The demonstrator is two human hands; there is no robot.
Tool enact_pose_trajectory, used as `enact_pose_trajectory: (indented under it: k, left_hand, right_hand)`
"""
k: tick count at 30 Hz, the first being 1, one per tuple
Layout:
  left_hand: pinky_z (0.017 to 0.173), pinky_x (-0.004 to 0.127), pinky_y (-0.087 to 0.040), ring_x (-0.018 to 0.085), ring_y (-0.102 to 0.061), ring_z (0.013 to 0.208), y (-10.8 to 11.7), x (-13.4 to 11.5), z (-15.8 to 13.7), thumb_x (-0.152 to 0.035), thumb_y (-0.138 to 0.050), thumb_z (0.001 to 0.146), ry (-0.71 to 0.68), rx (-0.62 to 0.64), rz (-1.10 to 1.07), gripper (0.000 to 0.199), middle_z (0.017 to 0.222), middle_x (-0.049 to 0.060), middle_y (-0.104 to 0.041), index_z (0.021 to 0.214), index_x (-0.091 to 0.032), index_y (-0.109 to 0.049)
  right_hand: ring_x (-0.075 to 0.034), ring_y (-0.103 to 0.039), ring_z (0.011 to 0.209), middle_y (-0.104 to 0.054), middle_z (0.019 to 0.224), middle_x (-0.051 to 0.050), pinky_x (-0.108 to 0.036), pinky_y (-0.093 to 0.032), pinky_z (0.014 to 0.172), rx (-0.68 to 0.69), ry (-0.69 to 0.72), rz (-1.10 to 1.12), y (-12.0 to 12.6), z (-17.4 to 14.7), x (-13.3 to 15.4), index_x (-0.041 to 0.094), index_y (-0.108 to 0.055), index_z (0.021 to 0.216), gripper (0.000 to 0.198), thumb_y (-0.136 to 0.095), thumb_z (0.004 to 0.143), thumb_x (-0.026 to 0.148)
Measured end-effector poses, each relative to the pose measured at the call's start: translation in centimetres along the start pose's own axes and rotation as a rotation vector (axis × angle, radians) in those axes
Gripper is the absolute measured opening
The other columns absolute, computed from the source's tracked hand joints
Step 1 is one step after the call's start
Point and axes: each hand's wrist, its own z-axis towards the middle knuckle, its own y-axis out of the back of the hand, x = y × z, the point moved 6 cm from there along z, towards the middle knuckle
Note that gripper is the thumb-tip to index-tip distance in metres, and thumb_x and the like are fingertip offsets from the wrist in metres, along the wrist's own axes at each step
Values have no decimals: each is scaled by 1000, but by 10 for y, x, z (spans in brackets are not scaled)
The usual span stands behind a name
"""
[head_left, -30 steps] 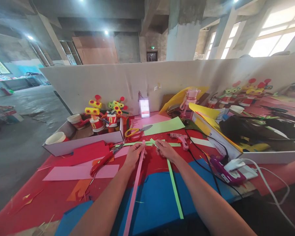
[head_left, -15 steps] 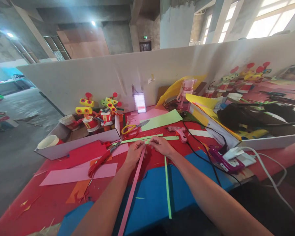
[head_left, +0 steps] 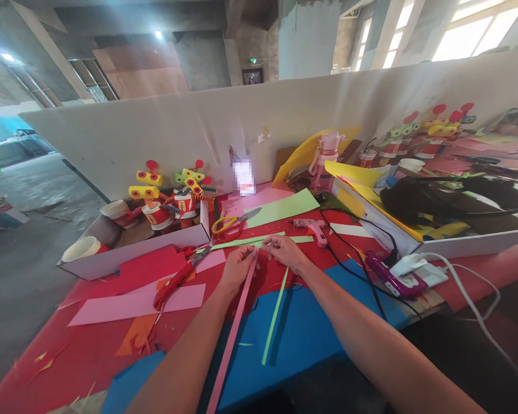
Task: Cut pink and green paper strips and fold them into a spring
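Pinching pink strip (head_left: 234,328) in left hand (head_left: 239,267), with fingers (head_left: 247,253) pressed together near its upper end. Running from there down beside left forearm, over blue sheet (head_left: 319,310), toward bottom of view. Pinching green strip (head_left: 275,316) in right hand (head_left: 285,254), likewise with thumb and fingers drawn together; hanging below that hand, over blue sheet, slanting down and to the left. Both hands close together at fingertips; exact overlap of strips there: cannot tell. Flat on red surface (head_left: 80,356), just beyond hands: loose green strips (head_left: 233,244). Farther back: green sheet (head_left: 282,208), with yellow-handled scissors (head_left: 225,225) at its left end. Right of hands: pink glue gun (head_left: 314,226). Left: red-handled tool (head_left: 170,287) across pink sheet (head_left: 107,308); behind these, box (head_left: 155,250) holding cup figures (head_left: 157,216).
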Motion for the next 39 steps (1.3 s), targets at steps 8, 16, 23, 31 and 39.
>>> enact_pose_trajectory:
  k: [8,16,23,31,39]
  left_hand:
    - [39,20,-35,9,-48,36,-1,0,0,-52,-65,73,3,3,-1,36,50,-2,-59,77,-17,-58]
    - [40,20,-35,9,-48,36,-2,0,0,-54,-65,72,5,16,-2,37,50,-3,-59,77,-17,-57]
    - [39,20,-33,9,-47,35,-4,0,0,-54,-65,72,1,37,-8,38,49,-3,-59,76,-18,-58]
    - [49,21,-39,10,-51,50,3,-5,0,-50,-69,72,-44,-11,6,34,59,-2,-60,78,-16,-64]
    - [56,23,-42,13,-52,60,10,-12,4,-38,-68,72,-150,-41,175,21,67,0,-61,75,-17,-65]
  right_hand:
    - [-6,-31,36,-48,45,9,-20,-21,37,32,-21,9,0,0,2,17,-61,86,30,-65,74,44]
    - [-6,-32,36,-45,42,10,-20,-20,40,35,-67,74,-1,2,-1,17,-60,81,29,-68,69,43]
    - [-6,-32,37,-44,41,9,-21,-19,40,38,-63,104,-2,3,-2,19,-60,75,33,-70,65,49]
    - [-6,-32,37,-45,41,9,-20,-20,40,50,-55,110,-2,1,-1,18,-60,74,32,-70,64,47]
    - [-8,-37,40,-45,43,8,-20,-23,43,118,27,-20,-8,-1,1,17,-62,72,29,-68,69,45]
